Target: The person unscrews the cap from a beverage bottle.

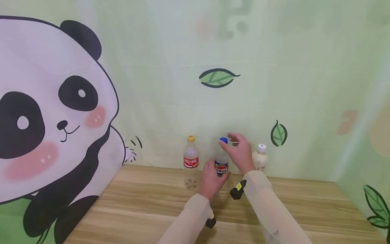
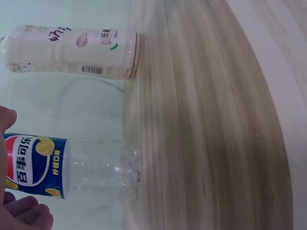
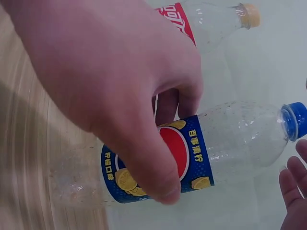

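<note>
Your wooden table (image 1: 146, 210), three bottles standing at its back edge.
You have the yellow-capped bottle (image 1: 191, 160) leftmost, the blue-capped bottle (image 1: 221, 159) in the middle, the white-capped milky bottle (image 1: 260, 158) rightmost, all upright along the wall, each apart from the next.

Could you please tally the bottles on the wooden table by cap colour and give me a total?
Yellow cap: 1, the clear plastic bottle with the red label.
Blue cap: 1, the clear plastic bottle with the blue label, gripped by the left hand.
White cap: 1, the cream-coloured bottle.
Total: 3 bottles.
</note>
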`<state>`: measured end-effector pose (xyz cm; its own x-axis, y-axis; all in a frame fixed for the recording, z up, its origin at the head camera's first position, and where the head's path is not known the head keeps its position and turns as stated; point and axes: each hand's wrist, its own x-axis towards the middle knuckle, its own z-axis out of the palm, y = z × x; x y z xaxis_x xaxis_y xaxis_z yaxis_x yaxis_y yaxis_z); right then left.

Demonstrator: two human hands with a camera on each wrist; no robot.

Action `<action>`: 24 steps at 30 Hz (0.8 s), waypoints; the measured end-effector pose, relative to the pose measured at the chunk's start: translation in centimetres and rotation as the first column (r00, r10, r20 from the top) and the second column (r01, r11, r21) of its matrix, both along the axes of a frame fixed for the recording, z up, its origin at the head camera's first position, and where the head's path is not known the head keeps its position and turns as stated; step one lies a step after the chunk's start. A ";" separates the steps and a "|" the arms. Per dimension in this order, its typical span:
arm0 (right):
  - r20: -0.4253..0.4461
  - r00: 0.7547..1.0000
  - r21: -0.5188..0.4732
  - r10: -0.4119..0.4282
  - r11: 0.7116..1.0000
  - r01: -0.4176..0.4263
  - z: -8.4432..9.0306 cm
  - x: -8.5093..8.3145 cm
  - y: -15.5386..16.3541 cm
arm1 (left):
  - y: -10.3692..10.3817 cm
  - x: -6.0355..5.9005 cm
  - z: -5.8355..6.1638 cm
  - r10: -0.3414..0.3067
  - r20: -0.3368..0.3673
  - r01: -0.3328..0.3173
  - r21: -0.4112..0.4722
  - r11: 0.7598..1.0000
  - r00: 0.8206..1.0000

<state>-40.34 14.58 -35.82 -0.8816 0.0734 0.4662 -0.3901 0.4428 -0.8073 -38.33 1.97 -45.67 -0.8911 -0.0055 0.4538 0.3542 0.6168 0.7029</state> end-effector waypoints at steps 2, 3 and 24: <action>0.003 1.000 0.000 0.005 1.000 -0.005 0.1 -0.2 -0.1 | 0.0 -0.2 -0.1 -0.012 0.003 0.012 0.014 1.000 1.000; 0.004 1.000 0.000 0.007 1.000 -0.007 0.1 -0.3 -0.2 | 0.0 -0.4 -0.1 -0.018 0.006 0.018 0.023 1.000 1.000; 0.029 0.999 0.015 -0.031 0.999 0.030 -0.2 -0.9 -0.3 | 0.6 -3.6 -1.1 -0.156 0.136 0.103 0.335 0.937 0.978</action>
<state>-41.20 14.31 -36.06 -0.8925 0.0936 0.4412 -0.3523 0.4659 -0.8117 -41.97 2.59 -46.81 -0.9540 -0.0086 0.2997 0.2833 0.3020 0.9102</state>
